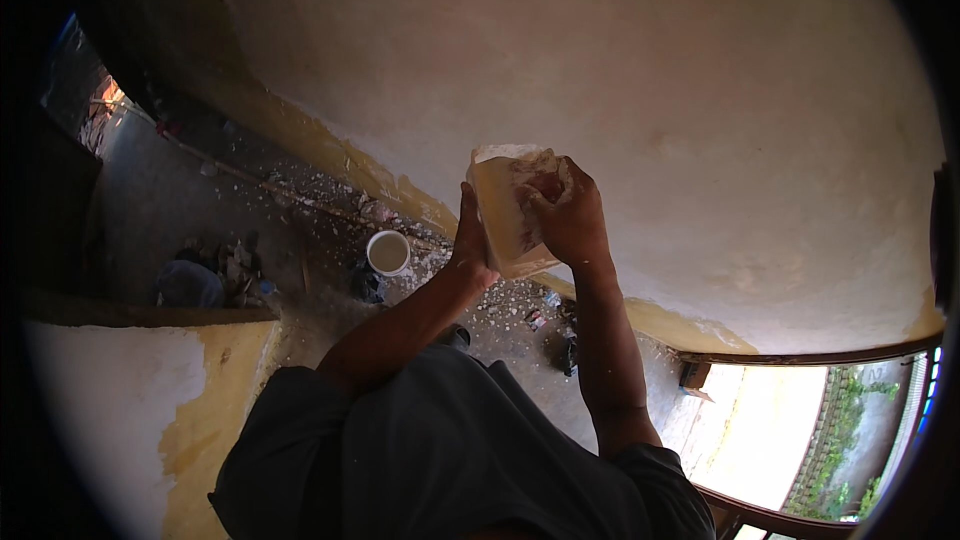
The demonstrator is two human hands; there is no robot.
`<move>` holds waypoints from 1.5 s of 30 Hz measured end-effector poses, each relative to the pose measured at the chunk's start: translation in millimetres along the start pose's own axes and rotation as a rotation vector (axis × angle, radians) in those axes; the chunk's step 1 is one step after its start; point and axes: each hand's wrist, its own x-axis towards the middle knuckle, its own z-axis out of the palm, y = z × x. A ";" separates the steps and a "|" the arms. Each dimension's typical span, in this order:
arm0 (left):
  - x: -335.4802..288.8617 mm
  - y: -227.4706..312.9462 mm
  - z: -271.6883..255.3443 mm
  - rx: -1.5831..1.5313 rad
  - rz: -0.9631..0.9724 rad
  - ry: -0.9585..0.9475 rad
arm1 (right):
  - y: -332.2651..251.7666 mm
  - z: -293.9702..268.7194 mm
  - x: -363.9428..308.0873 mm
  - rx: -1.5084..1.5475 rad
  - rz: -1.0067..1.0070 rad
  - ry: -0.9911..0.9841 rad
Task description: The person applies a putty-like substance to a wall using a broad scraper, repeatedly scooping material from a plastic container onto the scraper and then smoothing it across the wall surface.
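Observation:
In front of the wall I hold up a yellowish, box-shaped piece (497, 205) with a whitish, crusted upper edge. It may be a plastic tub, but its kind is not clear. My left hand (473, 240) grips its left side and lower corner, thumb up along the side. Bent over its right side is my right hand (573, 210), its fingers curled against the face. A pale, crumpled or smeared patch shows around those fingers; I cannot make out whether it is a separate thing in the hand.
A large wall (650, 120) with a pale coat and a yellow lower strip curves ahead. On the floor stands a white bucket (388, 253) among scattered pale flakes. A heap of rubble (238, 272) lies left, behind a low wall (130, 410). A railed opening is at lower right.

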 end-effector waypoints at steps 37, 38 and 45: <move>-1.1 -5.5 -26.1 -0.128 -0.030 -0.033 | 18.4 14.7 -5.5 -0.131 -0.014 -0.054; 1.1 -6.2 -29.2 -0.127 -0.031 -0.033 | 14.8 14.2 -6.1 -0.130 -0.013 -0.053; 4.0 -8.3 -33.4 -0.137 0.017 -0.145 | -5.3 8.2 -11.2 -0.125 -0.012 -0.031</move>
